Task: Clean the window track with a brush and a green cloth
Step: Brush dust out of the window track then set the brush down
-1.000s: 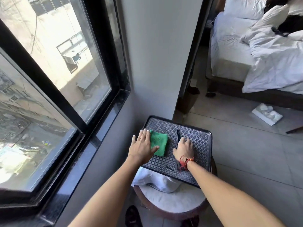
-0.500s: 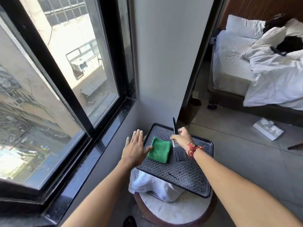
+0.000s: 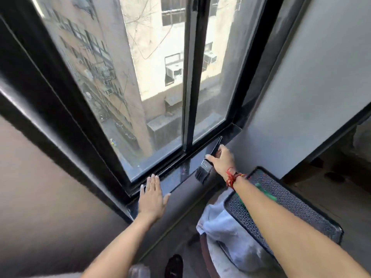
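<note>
My right hand (image 3: 221, 159) grips a black flat brush (image 3: 206, 166) over the dark window sill (image 3: 184, 170), bristles pointing down and left at the sill's inner edge. The window track (image 3: 174, 160) runs along the bottom of the black-framed sliding panes, just beyond the brush. My left hand (image 3: 151, 197) rests flat on the sill further left, fingers spread, holding nothing. The green cloth (image 3: 265, 192) lies on the patterned tray (image 3: 297, 207), mostly hidden behind my right forearm.
The tray sits on a round stool with a white cloth (image 3: 224, 227) draped under it, close to the wall below the sill. A grey wall (image 3: 301, 97) stands at the right of the window. A dark shoe (image 3: 174, 265) shows at the floor.
My right hand lifted the brush off the tray and carried it left up to the sill. My left hand left the tray's edge and now lies on the sill. My view swung toward the window.
</note>
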`<control>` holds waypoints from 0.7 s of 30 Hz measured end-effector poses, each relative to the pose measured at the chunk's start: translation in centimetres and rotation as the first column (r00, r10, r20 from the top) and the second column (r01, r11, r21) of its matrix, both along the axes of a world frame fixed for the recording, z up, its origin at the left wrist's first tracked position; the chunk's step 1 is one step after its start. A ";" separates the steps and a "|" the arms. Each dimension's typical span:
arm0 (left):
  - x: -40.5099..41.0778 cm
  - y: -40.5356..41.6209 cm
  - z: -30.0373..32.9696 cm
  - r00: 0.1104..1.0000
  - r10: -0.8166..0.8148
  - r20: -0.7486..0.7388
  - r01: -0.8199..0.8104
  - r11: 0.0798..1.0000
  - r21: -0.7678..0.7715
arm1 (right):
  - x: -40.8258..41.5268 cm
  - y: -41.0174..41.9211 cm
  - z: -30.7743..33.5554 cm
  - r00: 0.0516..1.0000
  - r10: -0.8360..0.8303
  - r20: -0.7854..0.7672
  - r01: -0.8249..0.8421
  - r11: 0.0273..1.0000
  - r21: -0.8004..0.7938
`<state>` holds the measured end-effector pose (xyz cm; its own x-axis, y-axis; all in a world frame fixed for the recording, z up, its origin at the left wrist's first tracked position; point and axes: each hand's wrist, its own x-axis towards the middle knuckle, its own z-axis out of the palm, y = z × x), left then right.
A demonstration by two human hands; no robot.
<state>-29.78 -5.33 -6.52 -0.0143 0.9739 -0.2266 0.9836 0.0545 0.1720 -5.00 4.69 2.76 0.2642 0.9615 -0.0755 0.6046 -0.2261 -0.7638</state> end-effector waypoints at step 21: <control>-0.3 -4.7 -3.6 0.901 0.373 0.220 -0.398 0.914 0.082 | -12.7 1.7 -4.2 0.986 0.162 -0.044 -0.163 0.987 -0.016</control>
<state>-30.05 -10.06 -10.13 -0.3619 0.9211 -0.1437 0.8356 0.3889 0.3881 -17.66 6.35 -1.39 0.1010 0.9896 -0.1021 0.6014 -0.1425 -0.7861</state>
